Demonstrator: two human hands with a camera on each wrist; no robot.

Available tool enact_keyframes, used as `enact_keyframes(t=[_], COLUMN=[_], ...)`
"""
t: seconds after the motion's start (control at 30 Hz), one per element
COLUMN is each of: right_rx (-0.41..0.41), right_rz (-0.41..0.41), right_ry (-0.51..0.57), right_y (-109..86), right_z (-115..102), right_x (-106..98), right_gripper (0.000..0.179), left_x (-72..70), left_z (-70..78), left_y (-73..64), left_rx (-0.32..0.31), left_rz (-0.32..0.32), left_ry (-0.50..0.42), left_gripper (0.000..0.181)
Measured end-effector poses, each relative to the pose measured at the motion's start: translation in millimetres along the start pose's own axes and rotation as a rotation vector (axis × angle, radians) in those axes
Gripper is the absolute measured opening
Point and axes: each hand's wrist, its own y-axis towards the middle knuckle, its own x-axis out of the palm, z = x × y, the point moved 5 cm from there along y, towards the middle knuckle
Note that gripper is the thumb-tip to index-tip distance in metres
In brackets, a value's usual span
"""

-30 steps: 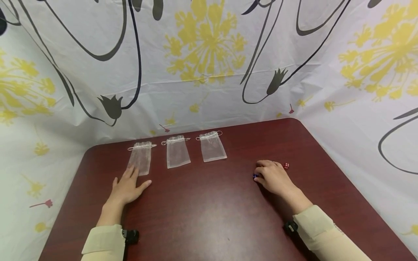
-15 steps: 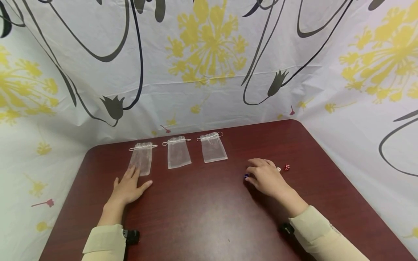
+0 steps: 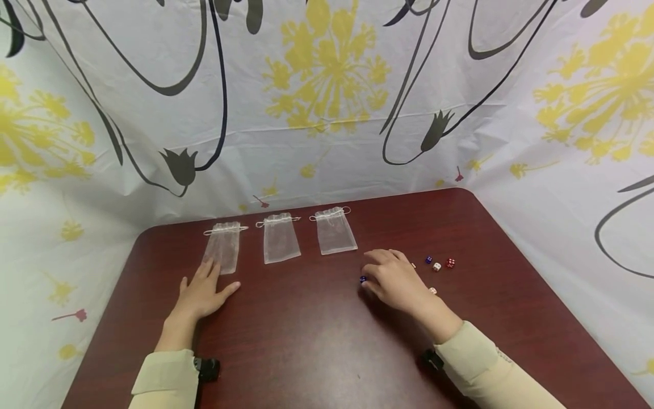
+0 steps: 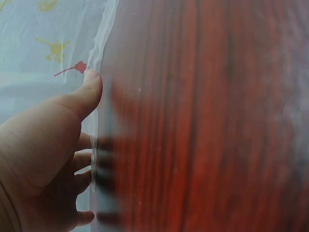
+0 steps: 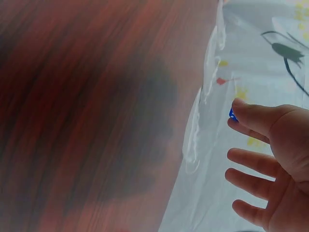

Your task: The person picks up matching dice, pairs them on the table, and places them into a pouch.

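My right hand (image 3: 395, 282) pinches a blue die (image 5: 232, 114) between thumb and index finger, the other fingers spread apart in the right wrist view. It is above the table, right of the mesh bags. Flat at the back left lies a sheer white drawstring bag (image 3: 228, 250), and the fingertips of my left hand (image 3: 198, 292) rest on its lower end, fingers spread and thumb out to the side. A second drawstring bag (image 3: 280, 241) and a third drawstring bag (image 3: 336, 234) lie in a row to its right.
Beyond my right hand sit a red die (image 3: 450, 263), a white die (image 3: 436, 266) and a blue die (image 3: 428, 259). Another white die (image 3: 432, 291) shows beside the wrist; one more is partly hidden by the hand. A patterned curtain (image 3: 327, 153) borders the dark red table (image 3: 306, 341).
My right hand has moved left with the blue die, toward the bags, and the dice behind it have come into sight. The left hand stays on its bag.
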Motion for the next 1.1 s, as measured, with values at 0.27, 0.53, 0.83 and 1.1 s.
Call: enact_keyframes(t=[0.27,0.53,0.83,1.1], right_rx=[-0.073,-0.107,-0.155,-0.181], right_rz=[-0.026,-0.035,-0.062,-0.108], right_ry=[0.012,0.024,0.024,-0.006], right_y=[10.5,15.3,18.6,23.4], right_z=[-34,-55,-74,-93], right_x=[9,16,25,39], right_gripper=[0.016,0.016,0.018,0.016], left_x=[0.9,1.6,0.3,2.2], left_z=[-2.5,-1.0,-0.7,-2.3], left_y=[3.6,1.6,0.5,1.3], left_rx=[0.000,-0.002,-0.001,-0.003], left_rz=[0.001,0.001,-0.001,-0.007], left_ry=[0.005,0.001,-0.001,0.001], left_gripper=[0.097,0.098,0.098,0.100])
